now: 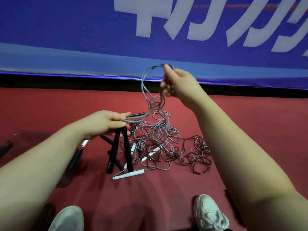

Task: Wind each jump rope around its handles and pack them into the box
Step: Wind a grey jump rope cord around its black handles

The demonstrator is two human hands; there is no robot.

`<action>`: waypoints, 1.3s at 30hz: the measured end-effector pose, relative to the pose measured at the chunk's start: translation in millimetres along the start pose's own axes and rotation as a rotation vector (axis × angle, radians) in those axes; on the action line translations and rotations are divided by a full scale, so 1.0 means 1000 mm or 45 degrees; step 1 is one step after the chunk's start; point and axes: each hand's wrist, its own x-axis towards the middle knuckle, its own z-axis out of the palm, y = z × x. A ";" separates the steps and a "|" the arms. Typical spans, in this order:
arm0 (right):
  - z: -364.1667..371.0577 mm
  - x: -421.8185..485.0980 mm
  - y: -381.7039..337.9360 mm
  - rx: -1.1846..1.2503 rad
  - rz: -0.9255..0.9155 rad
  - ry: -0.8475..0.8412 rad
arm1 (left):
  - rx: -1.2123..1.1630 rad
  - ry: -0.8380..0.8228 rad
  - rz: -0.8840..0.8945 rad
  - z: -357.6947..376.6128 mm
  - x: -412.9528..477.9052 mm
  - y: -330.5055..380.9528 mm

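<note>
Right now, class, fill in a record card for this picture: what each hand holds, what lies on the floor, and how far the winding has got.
left hand: grips two black handles and grey rope
right hand: raised, holds loops of that grey rope
floor: red, bearing a tangled pile of ropes and a white handle
winding: none yet around the black handles

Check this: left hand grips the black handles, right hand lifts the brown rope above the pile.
Not quite. The head view shows the right hand lifting the grey rope; the brown rope lies on the floor. The left hand does grip the black handles.
</note>
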 end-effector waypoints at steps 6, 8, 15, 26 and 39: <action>0.013 -0.041 -0.090 0.286 -0.367 -0.043 | -0.095 -0.034 0.301 0.020 -0.005 0.043; 0.013 -0.045 -0.093 0.196 -0.381 -0.065 | -0.218 -0.074 0.289 0.028 -0.009 0.051; -0.019 -0.040 -0.078 -0.295 -0.339 0.071 | -0.088 -0.071 0.190 0.027 -0.012 0.051; -0.081 -0.012 0.079 -1.618 0.602 -0.354 | 0.709 0.275 0.091 0.008 -0.003 0.054; 0.035 -0.026 0.083 0.234 0.393 -0.820 | 1.649 0.707 0.220 0.024 0.006 0.060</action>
